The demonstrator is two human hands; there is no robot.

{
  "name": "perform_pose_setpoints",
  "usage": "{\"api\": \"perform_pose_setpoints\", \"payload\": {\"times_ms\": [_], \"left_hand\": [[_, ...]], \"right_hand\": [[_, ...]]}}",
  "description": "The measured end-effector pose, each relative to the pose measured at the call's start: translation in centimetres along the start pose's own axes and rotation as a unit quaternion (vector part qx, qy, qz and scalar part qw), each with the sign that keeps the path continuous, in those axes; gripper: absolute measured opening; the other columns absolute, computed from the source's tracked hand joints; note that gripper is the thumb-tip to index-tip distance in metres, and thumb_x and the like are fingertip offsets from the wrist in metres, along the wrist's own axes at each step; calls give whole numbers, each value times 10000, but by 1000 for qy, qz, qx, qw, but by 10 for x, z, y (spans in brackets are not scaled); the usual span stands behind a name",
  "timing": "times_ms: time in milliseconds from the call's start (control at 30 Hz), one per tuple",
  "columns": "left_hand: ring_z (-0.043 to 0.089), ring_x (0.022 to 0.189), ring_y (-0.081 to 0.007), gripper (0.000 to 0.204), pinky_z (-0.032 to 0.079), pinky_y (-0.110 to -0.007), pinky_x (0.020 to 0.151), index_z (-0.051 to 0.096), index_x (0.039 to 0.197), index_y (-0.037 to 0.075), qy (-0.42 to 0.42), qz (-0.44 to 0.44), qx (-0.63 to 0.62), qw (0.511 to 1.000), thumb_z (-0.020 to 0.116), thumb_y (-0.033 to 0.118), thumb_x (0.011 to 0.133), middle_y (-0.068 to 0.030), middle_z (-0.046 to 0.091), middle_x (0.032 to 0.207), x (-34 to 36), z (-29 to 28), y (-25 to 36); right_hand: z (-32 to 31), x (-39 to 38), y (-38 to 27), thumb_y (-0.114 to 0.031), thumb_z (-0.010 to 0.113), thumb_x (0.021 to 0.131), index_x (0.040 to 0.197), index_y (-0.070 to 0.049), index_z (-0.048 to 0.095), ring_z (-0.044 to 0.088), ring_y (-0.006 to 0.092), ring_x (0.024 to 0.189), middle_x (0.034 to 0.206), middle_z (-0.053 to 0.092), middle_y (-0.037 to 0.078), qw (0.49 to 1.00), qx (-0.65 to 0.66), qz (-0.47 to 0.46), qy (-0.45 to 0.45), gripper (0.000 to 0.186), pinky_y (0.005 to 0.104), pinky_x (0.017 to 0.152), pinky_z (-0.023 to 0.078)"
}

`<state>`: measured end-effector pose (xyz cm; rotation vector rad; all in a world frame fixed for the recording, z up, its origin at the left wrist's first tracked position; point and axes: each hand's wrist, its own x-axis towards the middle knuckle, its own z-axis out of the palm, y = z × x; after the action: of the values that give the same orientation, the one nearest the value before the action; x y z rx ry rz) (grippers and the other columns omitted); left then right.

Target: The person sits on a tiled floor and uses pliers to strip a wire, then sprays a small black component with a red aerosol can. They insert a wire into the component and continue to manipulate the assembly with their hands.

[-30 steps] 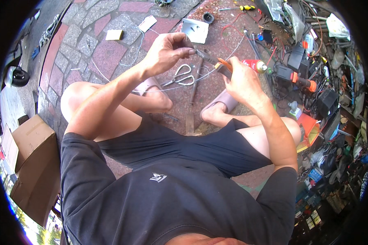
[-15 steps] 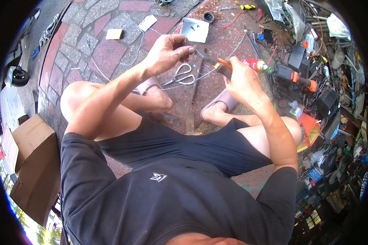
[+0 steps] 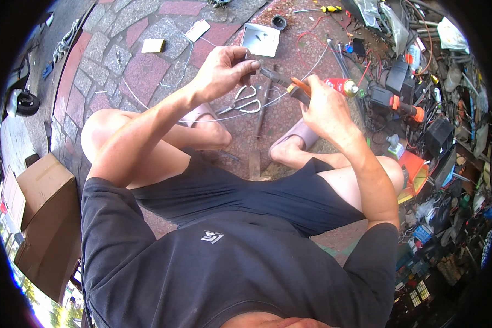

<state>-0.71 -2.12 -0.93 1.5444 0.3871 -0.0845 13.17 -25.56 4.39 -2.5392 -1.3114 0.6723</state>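
Note:
My right hand is wrapped round the orange-and-black handles of a pair of pliers. Their metal jaws point left, close to the fingertips of my left hand. The left fingers are pinched together on something small and thin; a pale bit like wire end shows above them, but its kind is unclear. Whether the jaws grip it cannot be seen. Below the hands, scissors with pale loop handles lie on the ground between my feet. A thin white wire curves across the paving and passes near the scissors.
Beyond my hands sit a white open box with small pieces inside, a black ring-shaped part and a yellow block. A red spray can and an orange-black power tool lie rightward, beside heaped clutter. Leftward stands a cardboard box.

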Motion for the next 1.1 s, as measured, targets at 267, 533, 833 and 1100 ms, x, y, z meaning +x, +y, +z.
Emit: {"api": "perform_pose_setpoints", "payload": {"times_ms": [267,533,833,1100], "left_hand": [[683,807,-123,111,570,-292,778,681,1021,-7,6,86,-51,995,674,104,1016,-49,718,863,2,2,-8],[712,824,-144,218,579,-298,799,699,1065,-24,36,9,-38,999,673,191,1039,-90,743,904,0,-12,4],[727,897,-156,200,578,-304,849,718,1178,3,30,20,-151,988,680,123,1023,-73,761,986,6,-19,-17],[746,882,-180,148,608,-315,812,674,1140,23,-4,-10,-169,986,657,130,1040,-107,764,1038,3,-20,-15]], "right_hand": [[-3,-1,-1,-137,721,909,1138,-16,584,702,466,952,946,708,271,999,22,19,-15,293,519,817,547],[-5,-3,6,-125,731,897,1153,-18,585,704,458,967,968,716,261,1000,17,13,7,313,512,831,553],[-8,-3,13,-131,748,889,1186,-18,584,709,455,978,982,719,268,999,10,26,24,357,514,838,555],[-10,-1,12,-211,722,934,1179,12,614,710,455,960,968,721,276,996,4,88,-29,348,516,829,540]]}}
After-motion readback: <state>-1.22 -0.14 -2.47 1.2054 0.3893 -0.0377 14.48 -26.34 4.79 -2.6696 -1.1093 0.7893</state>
